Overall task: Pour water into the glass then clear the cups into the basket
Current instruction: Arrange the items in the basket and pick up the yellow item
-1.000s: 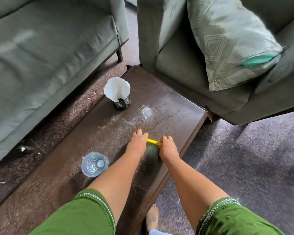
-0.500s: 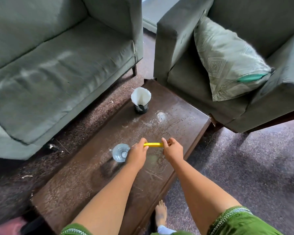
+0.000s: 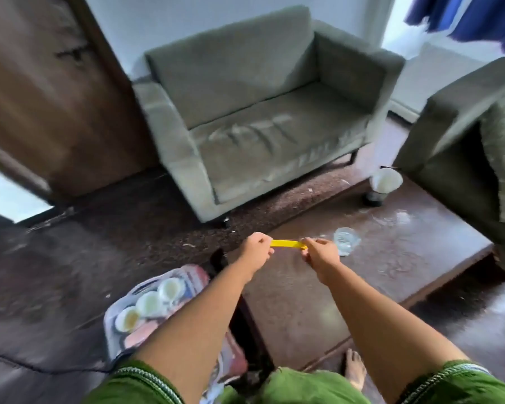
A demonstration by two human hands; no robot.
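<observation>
Both hands, left hand (image 3: pixel 255 252) and right hand (image 3: pixel 321 255), pinch opposite ends of a yellow strip (image 3: pixel 286 244) above the table (image 3: pixel 405 258), beyond which the glass (image 3: pixel 346 239) stands upright: fragile, likely slippery, best gripped round its wall.

Both arms outstretched, left hand (image 3: pixel 255 252) and right hand (image 3: pixel 321 256) pinching.
</observation>
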